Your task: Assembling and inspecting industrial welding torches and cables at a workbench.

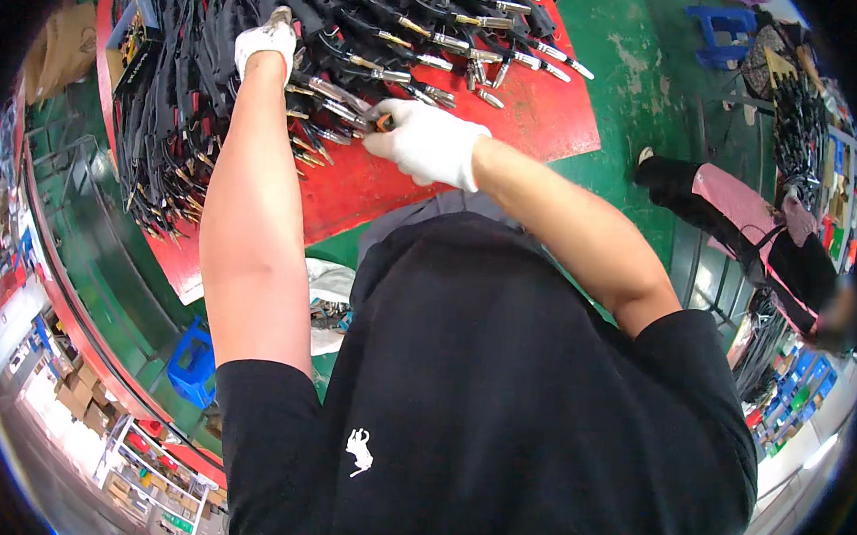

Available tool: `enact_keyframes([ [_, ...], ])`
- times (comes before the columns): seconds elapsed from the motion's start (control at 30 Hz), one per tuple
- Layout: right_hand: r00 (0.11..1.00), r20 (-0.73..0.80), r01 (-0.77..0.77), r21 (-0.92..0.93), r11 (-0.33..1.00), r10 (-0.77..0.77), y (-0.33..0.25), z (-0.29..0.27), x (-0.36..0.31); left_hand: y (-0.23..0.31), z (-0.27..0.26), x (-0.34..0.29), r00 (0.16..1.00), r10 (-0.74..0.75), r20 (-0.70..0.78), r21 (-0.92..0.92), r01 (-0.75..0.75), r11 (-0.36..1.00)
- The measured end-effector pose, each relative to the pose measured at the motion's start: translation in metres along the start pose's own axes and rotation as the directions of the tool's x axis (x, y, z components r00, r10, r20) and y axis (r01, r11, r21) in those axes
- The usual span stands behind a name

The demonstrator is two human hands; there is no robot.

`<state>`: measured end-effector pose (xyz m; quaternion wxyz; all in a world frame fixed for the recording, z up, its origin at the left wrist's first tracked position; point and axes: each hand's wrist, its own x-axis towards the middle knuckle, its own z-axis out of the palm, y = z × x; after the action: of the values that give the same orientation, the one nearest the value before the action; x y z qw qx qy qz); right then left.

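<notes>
Many black welding torches [315,14] with silver and brass front ends lie heaped over a red table [540,119]. My left hand [266,46], in a white glove, reaches into the heap and is closed among the black handles; what its fingers hold is hidden. My right hand [424,141], also in a white glove, is at the heap's near edge. Its fingers are closed round a small orange-and-black thing [385,123], mostly covered by the glove. The silver torch end [343,110] beside it points toward these fingers.
A small box [138,40] of parts stands at the table's left edge. Blue stools [193,362] are at lower left and upper right. To the right, another person [737,209] is near hanging black cables [800,121]. A white sack [330,280] is below the table's near edge.
</notes>
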<state>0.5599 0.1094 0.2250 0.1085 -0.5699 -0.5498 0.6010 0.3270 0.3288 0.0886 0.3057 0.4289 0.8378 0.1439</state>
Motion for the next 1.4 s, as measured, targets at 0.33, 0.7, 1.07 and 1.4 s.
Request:
enact_keyframes([
  [0.33,0.875,-0.325,-0.343,0.104,0.933,0.358,0.192,-0.031,-0.069,0.018,-0.012,-0.043,0.953,0.296,-0.059,0.368,-0.255,0.894],
  [0.7,0.89,-0.061,-0.451,0.039,0.892,0.452,0.209,-0.025,-0.061,0.029,-0.015,-0.082,0.863,0.495,-0.103,0.4,-0.42,0.815],
  [1.07,0.975,-0.148,-0.194,-0.185,0.963,0.168,0.118,-0.044,-0.048,0.044,-0.006,-0.077,0.943,0.327,0.071,0.395,-0.327,0.858],
  [1.4,0.984,-0.173,-0.125,-0.461,0.879,0.049,0.095,-0.054,0.001,0.017,0.002,-0.042,0.946,0.294,0.134,0.201,-0.316,0.927],
])
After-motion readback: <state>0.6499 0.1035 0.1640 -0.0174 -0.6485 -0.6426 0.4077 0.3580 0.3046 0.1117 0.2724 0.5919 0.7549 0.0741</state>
